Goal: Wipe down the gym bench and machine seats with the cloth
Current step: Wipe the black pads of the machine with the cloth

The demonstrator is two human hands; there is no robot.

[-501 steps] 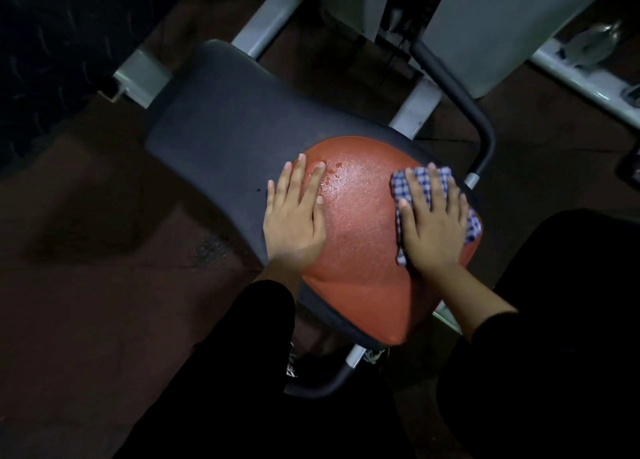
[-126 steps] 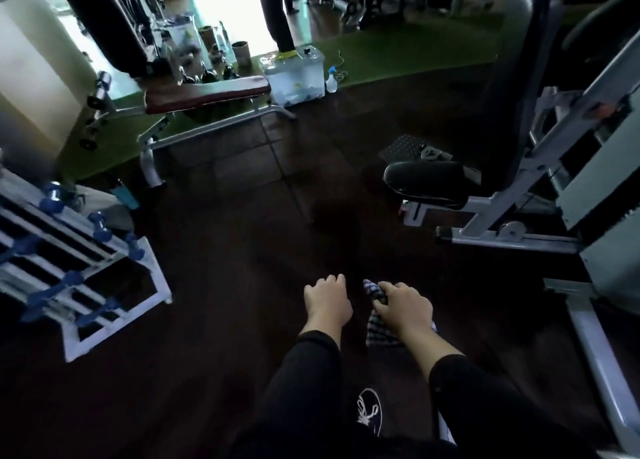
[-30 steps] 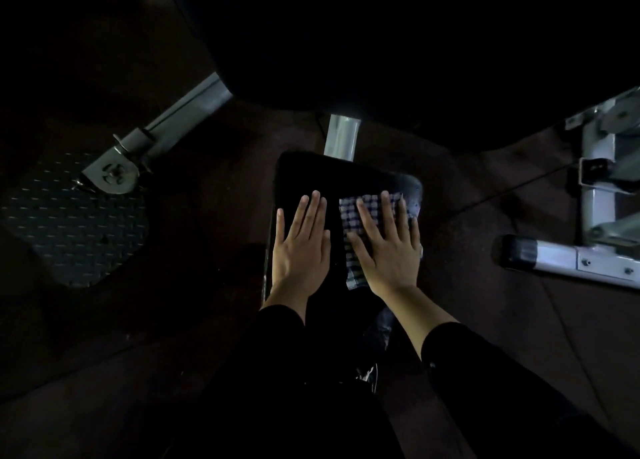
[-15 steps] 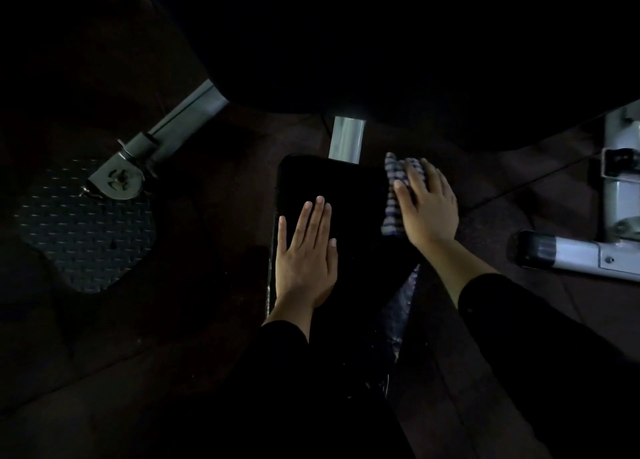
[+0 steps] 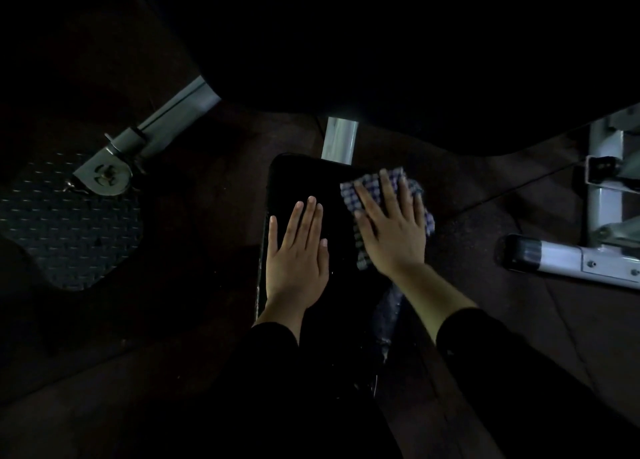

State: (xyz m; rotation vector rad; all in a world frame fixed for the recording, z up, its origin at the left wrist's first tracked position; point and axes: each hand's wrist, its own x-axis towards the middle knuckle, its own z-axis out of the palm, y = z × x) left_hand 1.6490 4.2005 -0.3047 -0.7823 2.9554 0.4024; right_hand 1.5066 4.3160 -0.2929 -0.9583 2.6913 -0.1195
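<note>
Nearest you, both black sleeves (image 5: 485, 372) reach forward over the black seat pad (image 5: 332, 195), the machine seat you are wiping. Your left hand (image 5: 297, 254) lies flat on the pad's left half, fingers straight and close together, holding nothing; it looks placed there to brace you and steady the pad while the other hand works. Your right hand (image 5: 393, 230) is spread palm-down on the checked cloth (image 5: 372, 184), pressing it flat against the pad's far right corner, with cloth showing past the fingertips and hanging a little over the right edge (a flat palm gives the widest contact, which suits wiping). A faint wet sheen shows along the pad's near right edge, so that side seems covered already; the left half under your bracing hand probably remains. Beyond the pad, a pale metal post (image 5: 339, 139) rises at its far edge. A treaded footplate (image 5: 69, 223) sits far left, and white frame tubing (image 5: 571, 261) far right.
</note>
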